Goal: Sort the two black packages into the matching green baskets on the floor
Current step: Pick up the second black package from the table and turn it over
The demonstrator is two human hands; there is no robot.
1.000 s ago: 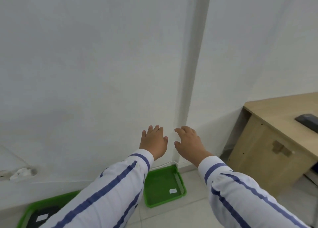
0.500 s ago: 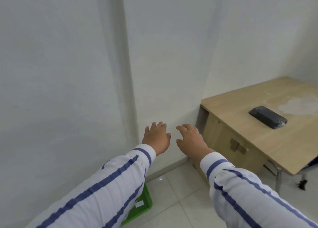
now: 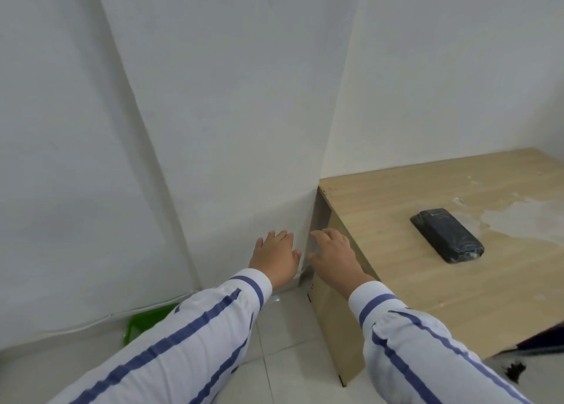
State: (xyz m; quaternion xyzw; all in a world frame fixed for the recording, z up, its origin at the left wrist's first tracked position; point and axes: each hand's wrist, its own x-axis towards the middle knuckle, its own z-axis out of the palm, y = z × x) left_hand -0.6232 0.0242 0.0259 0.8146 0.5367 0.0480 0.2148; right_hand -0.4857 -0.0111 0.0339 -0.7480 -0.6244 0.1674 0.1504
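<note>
A black package (image 3: 446, 238) lies flat on the wooden table (image 3: 412, 287) at the right. My left hand (image 3: 274, 257) and my right hand (image 3: 332, 255) are stretched out in front of me, side by side, fingers spread, holding nothing. Both hands hover left of the package, near the table's left corner. A corner of one green basket (image 3: 145, 322) shows on the floor at the lower left, mostly hidden by my left sleeve. No second package or basket is in view.
White walls meet in a corner straight ahead. A thin white cable (image 3: 76, 327) runs along the wall base. The floor is pale tile. A pale stain (image 3: 518, 220) marks the tabletop right of the package.
My view has swung to the right: the green baskets slid out at the lower left, and the table with the black package came further into view. Both hands stay open and empty.
</note>
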